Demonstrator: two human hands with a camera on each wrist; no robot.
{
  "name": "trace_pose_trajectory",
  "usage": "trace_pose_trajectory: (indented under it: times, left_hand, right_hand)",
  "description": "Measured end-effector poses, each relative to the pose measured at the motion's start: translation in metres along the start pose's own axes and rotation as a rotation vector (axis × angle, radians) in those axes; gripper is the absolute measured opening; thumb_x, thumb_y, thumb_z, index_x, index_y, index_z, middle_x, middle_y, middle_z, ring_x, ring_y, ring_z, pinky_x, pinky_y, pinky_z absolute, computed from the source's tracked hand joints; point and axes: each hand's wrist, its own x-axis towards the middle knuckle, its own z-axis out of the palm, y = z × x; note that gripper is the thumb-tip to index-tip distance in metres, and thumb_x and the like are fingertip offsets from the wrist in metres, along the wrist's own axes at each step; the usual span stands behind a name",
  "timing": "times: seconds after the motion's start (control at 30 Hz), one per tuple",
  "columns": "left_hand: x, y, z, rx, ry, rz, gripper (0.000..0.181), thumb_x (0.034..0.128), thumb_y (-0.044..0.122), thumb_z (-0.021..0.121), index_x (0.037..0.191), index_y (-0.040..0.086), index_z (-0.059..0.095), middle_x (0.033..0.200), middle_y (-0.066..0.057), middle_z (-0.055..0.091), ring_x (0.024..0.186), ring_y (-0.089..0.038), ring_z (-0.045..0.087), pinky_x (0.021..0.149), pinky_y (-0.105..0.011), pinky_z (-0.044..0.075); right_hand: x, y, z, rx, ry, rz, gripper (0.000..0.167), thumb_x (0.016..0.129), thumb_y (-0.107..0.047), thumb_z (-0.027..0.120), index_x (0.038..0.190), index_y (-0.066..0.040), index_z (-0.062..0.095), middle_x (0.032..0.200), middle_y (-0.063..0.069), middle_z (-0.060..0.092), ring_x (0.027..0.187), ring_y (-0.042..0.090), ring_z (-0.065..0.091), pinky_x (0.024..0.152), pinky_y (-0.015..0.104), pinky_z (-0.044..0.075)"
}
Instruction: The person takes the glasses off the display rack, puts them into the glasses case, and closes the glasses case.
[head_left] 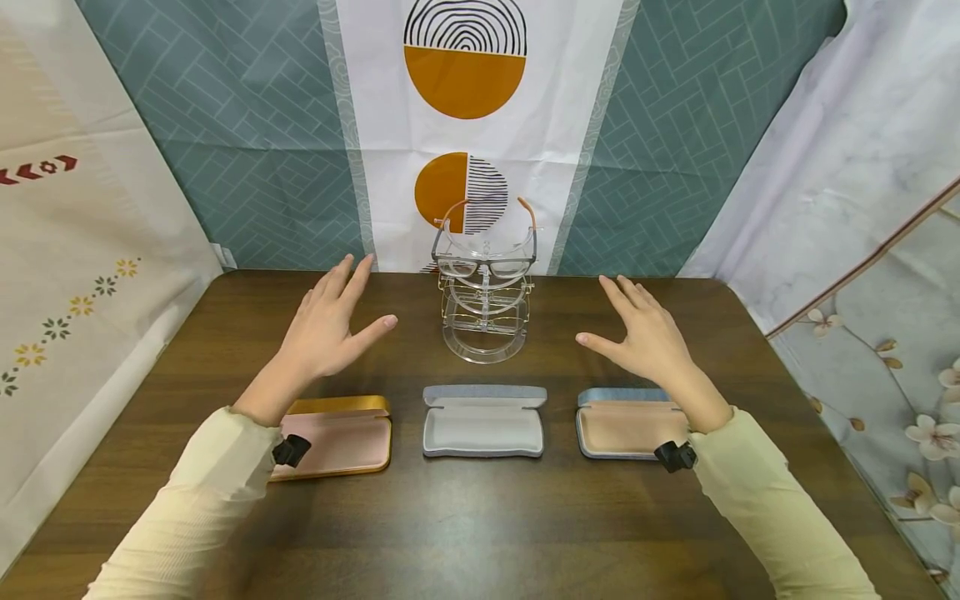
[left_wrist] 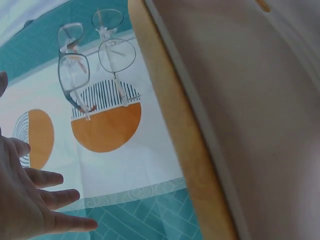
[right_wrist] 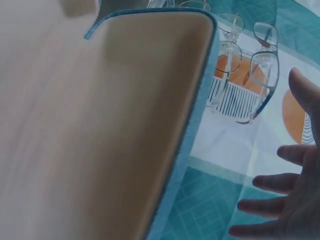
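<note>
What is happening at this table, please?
A person's left hand and right hand hover above the table, gripping nothing. At the back, between them, several pairs of glasses rest on a clear stand. In front of it, a gold case, a grey case and a blue case lie open in a row; no glasses show inside.

Free gap between left hand [head_left: 324, 328] and rack [head_left: 486, 312]

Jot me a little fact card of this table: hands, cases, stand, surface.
Left hand: empty, fingers extended
Right hand: empty, fingers extended
Left case: mustard glasses case, lid open
Middle case: grey glasses case, lid open
Right case: blue glasses case, lid open
Stand: clear eyeglass stand, dark-framed eyeglasses uppermost
Surface: brown wood-grain table
</note>
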Motion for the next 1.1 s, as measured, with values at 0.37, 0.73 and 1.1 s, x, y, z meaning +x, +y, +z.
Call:
trace_pose_trajectory:
  times: [0.37,0.73,1.1]
  left_hand:
    - [0.018,-0.002,0.001,-0.134,0.007,0.042,0.075,0.0898,0.054,0.042,0.147,0.018,0.011,0.147,-0.019,0.02,0.131,-0.04,0.022,0.101,-0.058,0.021]
    - [0.036,0.001,-0.001,-0.233,-0.007,0.051,0.076,0.0904,0.049,0.045,0.147,0.012,0.012,0.146,-0.015,0.024,0.132,-0.035,0.024,0.105,-0.05,0.02]
    - [0.053,0.004,0.006,-0.286,-0.006,0.027,0.072,0.0908,0.038,0.051,0.146,0.009,0.016,0.136,-0.023,0.038,0.121,-0.038,0.04,0.098,-0.052,0.031]
  right_hand:
    - [0.015,-0.005,-0.008,0.053,-0.001,-0.002,0.085,0.082,-0.056,0.057,0.145,-0.011,0.023,0.143,0.022,0.028,0.126,0.044,0.029,0.095,0.061,0.028]
    - [0.031,-0.012,-0.011,0.102,0.048,-0.032,0.08,0.082,-0.048,0.061,0.142,-0.007,0.03,0.139,0.02,0.037,0.125,0.041,0.034,0.097,0.057,0.029]
    - [0.044,-0.02,-0.008,0.14,0.067,-0.087,0.07,0.084,-0.037,0.063,0.137,-0.001,0.037,0.135,0.021,0.041,0.123,0.041,0.037,0.098,0.055,0.03]
